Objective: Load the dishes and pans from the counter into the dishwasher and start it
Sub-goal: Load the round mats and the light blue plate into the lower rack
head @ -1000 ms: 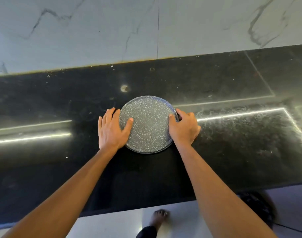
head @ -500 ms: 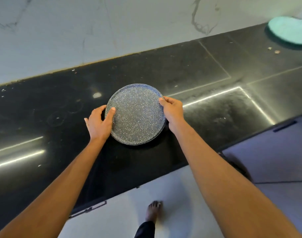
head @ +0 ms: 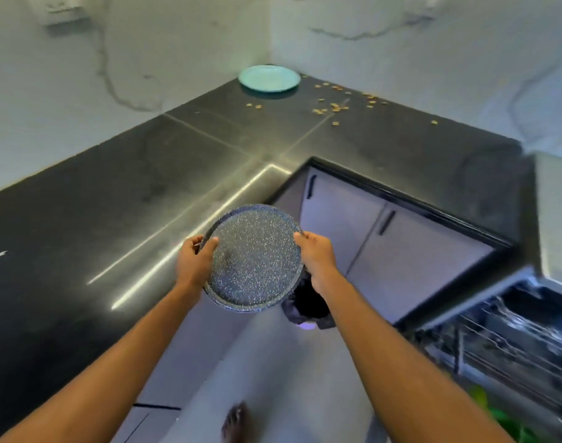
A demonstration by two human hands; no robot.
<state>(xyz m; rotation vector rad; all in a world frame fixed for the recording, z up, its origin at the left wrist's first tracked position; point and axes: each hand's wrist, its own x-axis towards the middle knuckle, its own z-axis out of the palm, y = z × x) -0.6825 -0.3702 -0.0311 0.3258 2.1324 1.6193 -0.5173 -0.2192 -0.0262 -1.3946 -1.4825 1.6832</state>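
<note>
Gripping the round, dark speckled pan [head: 255, 260] by opposite rims, the left hand [head: 195, 262] and right hand [head: 314, 255] hold it aloft at the black stone bench [head: 81, 219] edge, probably for steady carrying toward the open dishwasher rack [head: 513, 340].

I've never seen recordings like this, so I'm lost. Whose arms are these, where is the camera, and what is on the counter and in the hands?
There is no machine here. A person wears one wide-angle camera on the head, and it looks down at their own arms. The left hand and right hand each grip the rim of a round speckled pan. On the black counter lie a teal plate in the far corner and scattered crumbs near it. At lower right is the open dishwasher, with its wire rack showing.
</note>
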